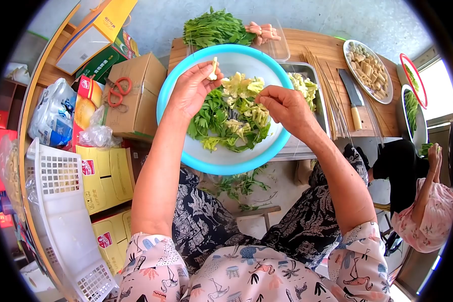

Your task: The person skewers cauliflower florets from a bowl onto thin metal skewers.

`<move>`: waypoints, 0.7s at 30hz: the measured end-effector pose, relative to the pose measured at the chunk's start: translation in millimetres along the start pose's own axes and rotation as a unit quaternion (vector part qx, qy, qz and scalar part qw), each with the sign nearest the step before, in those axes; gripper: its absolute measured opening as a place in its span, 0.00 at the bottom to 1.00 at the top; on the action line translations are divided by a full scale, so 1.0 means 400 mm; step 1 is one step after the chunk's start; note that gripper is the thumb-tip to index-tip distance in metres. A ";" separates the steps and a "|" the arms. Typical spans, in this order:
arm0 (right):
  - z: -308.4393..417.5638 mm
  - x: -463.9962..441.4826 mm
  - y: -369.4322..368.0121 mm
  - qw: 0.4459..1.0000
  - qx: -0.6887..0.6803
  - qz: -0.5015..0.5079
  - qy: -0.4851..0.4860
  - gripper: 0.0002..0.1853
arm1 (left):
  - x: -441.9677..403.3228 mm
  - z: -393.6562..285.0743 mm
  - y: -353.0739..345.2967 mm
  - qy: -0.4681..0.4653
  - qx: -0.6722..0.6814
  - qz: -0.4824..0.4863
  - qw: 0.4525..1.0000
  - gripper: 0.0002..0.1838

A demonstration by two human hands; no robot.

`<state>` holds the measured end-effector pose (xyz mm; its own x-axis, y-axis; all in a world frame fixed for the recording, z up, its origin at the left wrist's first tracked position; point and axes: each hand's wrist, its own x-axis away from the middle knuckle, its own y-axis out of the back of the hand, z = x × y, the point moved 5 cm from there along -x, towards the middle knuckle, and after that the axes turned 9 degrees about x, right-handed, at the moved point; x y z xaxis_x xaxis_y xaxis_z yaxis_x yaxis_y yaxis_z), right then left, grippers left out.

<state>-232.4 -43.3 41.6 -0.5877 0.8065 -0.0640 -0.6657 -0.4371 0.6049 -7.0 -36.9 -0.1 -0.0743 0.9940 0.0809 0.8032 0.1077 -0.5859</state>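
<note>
My left hand (192, 86) pinches a small pale cauliflower floret (214, 69) over the left side of a wide blue-rimmed basin (164, 95). Over the basin's right side is my right hand (288, 109), its thumb and fingers pressed together. Whatever those fingers may hold is too small to make out. Below the hands, the basin contains more pale cauliflower pieces (242, 86) and leafy greens (210, 120). Just beyond my right hand, a metal tray (321, 95) carries cauliflower florets (303, 86), partly hidden by my hand and the basin.
On the wooden table lie thin skewers (327, 95), a knife (351, 90) and an oval plate of skewered food (370, 70). Behind the basin are bundled greens (214, 29) and pink sausage pieces (262, 33). Red-handled scissors (117, 93) hang at a cardboard box (136, 108). Another person (423, 211) sits right.
</note>
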 end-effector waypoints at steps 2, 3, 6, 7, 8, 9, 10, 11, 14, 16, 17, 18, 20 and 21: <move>-0.001 0.000 0.000 1.000 -0.001 -0.001 0.002 0.09 | 0.001 -0.001 -0.001 0.000 -0.002 0.000 1.000 0.09; -0.002 -0.001 -0.001 1.000 0.000 -0.001 0.006 0.08 | 0.002 -0.002 -0.002 0.000 -0.005 0.000 1.000 0.09; 0.000 0.000 0.001 1.000 0.006 -0.001 0.008 0.08 | 0.000 -0.002 0.001 0.009 -0.006 0.004 1.000 0.10; 0.001 0.001 0.003 1.000 0.010 -0.001 0.006 0.08 | -0.001 -0.003 0.002 0.009 -0.006 0.004 1.000 0.10; 0.002 0.002 0.003 1.000 0.009 0.000 0.006 0.08 | -0.001 -0.005 0.003 0.008 -0.005 0.007 1.000 0.10; 0.002 0.003 0.003 1.000 0.004 0.002 0.005 0.08 | -0.001 -0.006 0.003 0.007 -0.004 0.010 1.000 0.11; 0.002 0.003 0.004 1.000 -0.001 0.005 0.004 0.08 | -0.001 -0.007 0.006 0.007 -0.004 0.010 1.000 0.11; 0.001 0.004 0.004 1.000 -0.001 0.005 0.005 0.08 | -0.001 -0.007 0.008 0.010 -0.003 0.018 1.000 0.11; -0.004 0.004 0.002 1.000 -0.006 0.016 -0.003 0.08 | -0.001 -0.011 0.012 0.021 -0.004 0.031 0.999 0.12; -0.004 0.004 0.003 1.000 -0.018 0.012 0.010 0.07 | 0.001 -0.011 0.011 0.028 -0.007 0.036 0.999 0.12; -0.005 0.005 0.003 1.000 -0.018 0.013 0.009 0.07 | 0.002 -0.012 0.011 0.027 -0.013 0.035 0.999 0.12; -0.006 0.005 0.003 1.000 -0.019 0.012 0.009 0.08 | 0.002 -0.014 0.009 0.025 -0.020 0.035 0.999 0.12; -0.012 0.005 -0.002 1.000 -0.019 0.012 0.008 0.08 | 0.004 -0.016 0.005 0.026 -0.022 0.033 0.999 0.12; -0.016 0.004 -0.007 0.999 -0.028 0.011 0.023 0.08 | 0.004 -0.016 0.005 0.026 -0.025 0.030 0.999 0.12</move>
<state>-234.4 -43.3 34.9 -0.6215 0.7784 -0.0882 -0.6763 -0.4763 0.5620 -1.8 -35.2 4.1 0.0057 0.9959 0.0897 0.8340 0.0448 -0.5500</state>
